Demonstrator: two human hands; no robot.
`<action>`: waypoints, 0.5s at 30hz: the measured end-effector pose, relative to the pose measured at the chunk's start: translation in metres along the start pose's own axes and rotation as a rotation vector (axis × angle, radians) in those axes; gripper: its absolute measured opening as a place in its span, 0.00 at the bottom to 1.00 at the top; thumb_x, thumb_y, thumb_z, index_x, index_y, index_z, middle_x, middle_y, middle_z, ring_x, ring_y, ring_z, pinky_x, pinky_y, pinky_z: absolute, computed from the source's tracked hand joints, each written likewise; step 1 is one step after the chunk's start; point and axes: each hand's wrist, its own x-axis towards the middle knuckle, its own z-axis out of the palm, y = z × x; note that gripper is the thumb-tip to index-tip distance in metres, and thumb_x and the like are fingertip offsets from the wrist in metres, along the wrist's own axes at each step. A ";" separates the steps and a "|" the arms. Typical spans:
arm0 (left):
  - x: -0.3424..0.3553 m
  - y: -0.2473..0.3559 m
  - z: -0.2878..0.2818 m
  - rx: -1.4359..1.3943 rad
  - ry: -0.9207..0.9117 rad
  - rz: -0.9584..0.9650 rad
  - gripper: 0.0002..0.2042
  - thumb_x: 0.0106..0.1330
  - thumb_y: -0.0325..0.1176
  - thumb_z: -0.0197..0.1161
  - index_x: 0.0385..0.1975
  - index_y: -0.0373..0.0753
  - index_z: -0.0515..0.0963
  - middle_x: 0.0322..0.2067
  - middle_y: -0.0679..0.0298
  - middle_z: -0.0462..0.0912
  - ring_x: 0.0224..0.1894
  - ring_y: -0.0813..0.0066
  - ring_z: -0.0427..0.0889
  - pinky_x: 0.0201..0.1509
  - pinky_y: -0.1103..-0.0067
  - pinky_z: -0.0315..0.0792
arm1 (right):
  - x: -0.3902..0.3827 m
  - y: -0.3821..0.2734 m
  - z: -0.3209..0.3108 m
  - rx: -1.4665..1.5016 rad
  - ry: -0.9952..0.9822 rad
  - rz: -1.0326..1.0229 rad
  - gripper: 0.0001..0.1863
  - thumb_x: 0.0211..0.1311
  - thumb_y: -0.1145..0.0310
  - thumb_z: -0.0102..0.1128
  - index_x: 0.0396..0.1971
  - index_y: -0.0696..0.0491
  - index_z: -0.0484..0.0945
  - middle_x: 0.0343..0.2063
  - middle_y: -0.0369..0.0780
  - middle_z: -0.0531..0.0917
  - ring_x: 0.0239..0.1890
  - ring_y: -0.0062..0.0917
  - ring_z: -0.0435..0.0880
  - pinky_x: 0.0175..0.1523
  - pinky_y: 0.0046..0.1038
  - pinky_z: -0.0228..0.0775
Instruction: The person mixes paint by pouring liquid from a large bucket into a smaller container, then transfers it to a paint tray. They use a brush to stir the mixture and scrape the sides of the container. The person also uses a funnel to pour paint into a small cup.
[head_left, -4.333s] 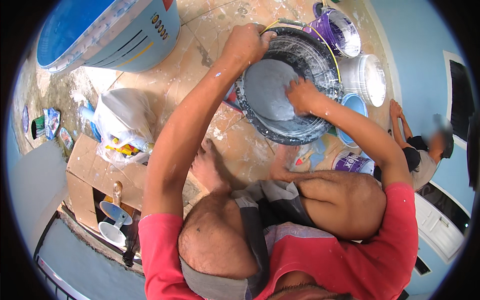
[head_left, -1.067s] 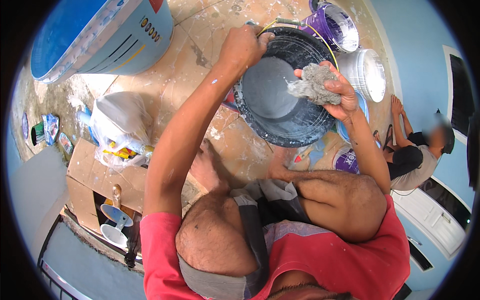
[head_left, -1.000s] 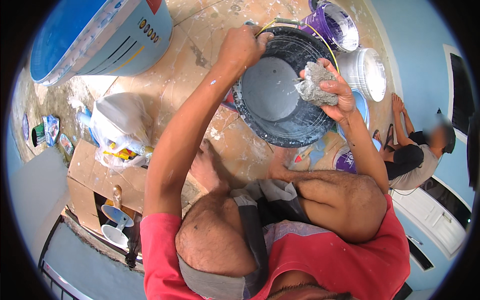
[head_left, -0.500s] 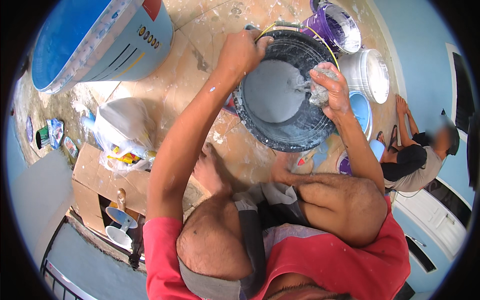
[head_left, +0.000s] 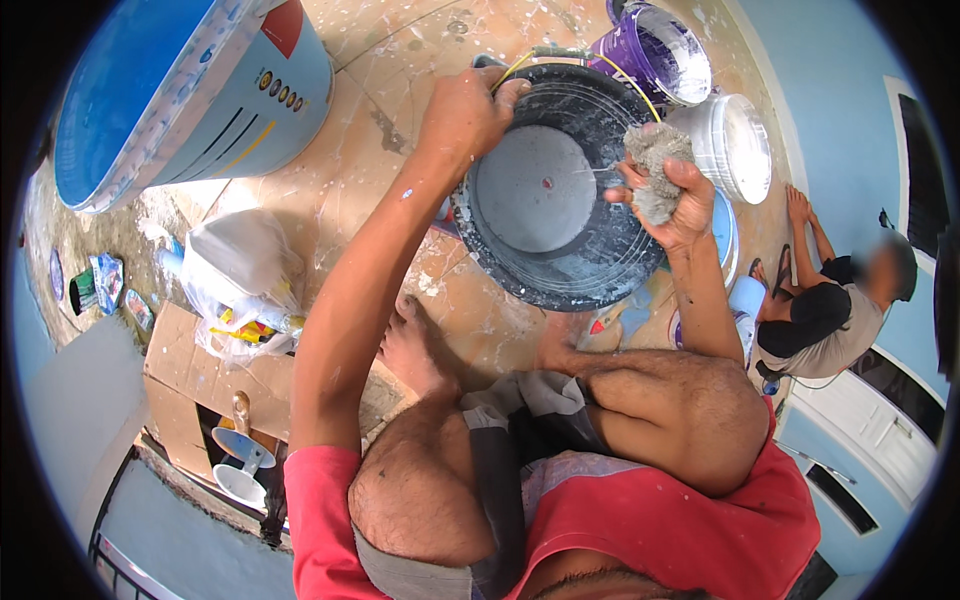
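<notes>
A black bucket (head_left: 615, 255) with a yellow wire handle stands in front of me, greyish milky liquid (head_left: 535, 190) in its bottom and white splashes on its wall. My left hand (head_left: 467, 118) is closed on its rim at the far left side. Over the right part of the bucket, my right hand (head_left: 685, 200) grips a wet, fuzzy grey wad (head_left: 657, 165), perhaps a rag; its exact kind is unclear. A thin trickle runs off it toward the liquid. A small reddish speck (head_left: 547, 183) shows in the liquid.
Beyond the bucket are a purple paint bucket (head_left: 650, 55) and a white tub (head_left: 745, 150). A large blue-lined bucket (head_left: 235, 110) stands far left, with a plastic bag (head_left: 245, 260) and cardboard (head_left: 175, 400) nearer. Another person (head_left: 825, 325) sits by the wall at right.
My right hand has turned palm-up and lifted slightly, with the wad now on the fingers. The splashing in the liquid has calmed to a thin trickle. My left hand stays on the rim.
</notes>
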 end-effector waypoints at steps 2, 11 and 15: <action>0.000 -0.004 0.000 0.022 -0.010 0.008 0.18 0.74 0.47 0.65 0.47 0.38 0.89 0.33 0.42 0.88 0.39 0.41 0.88 0.47 0.58 0.79 | 0.000 0.013 0.016 0.028 -0.018 -0.051 0.22 0.61 0.63 0.73 0.53 0.54 0.79 0.53 0.49 0.81 0.57 0.49 0.85 0.56 0.69 0.81; 0.000 -0.004 0.001 0.048 -0.008 0.026 0.20 0.74 0.50 0.64 0.49 0.39 0.89 0.33 0.43 0.88 0.39 0.42 0.89 0.47 0.58 0.80 | 0.003 -0.001 0.048 0.022 -0.048 -0.174 0.14 0.68 0.74 0.64 0.51 0.52 0.78 0.62 0.58 0.75 0.44 0.37 0.88 0.28 0.26 0.89; 0.000 -0.003 -0.001 0.054 -0.013 0.008 0.21 0.74 0.50 0.64 0.50 0.38 0.89 0.33 0.43 0.88 0.39 0.42 0.89 0.48 0.58 0.79 | -0.002 -0.002 0.055 -0.103 0.022 -0.236 0.17 0.70 0.75 0.63 0.56 0.52 0.75 0.50 0.52 0.81 0.27 0.21 0.80 0.20 0.16 0.75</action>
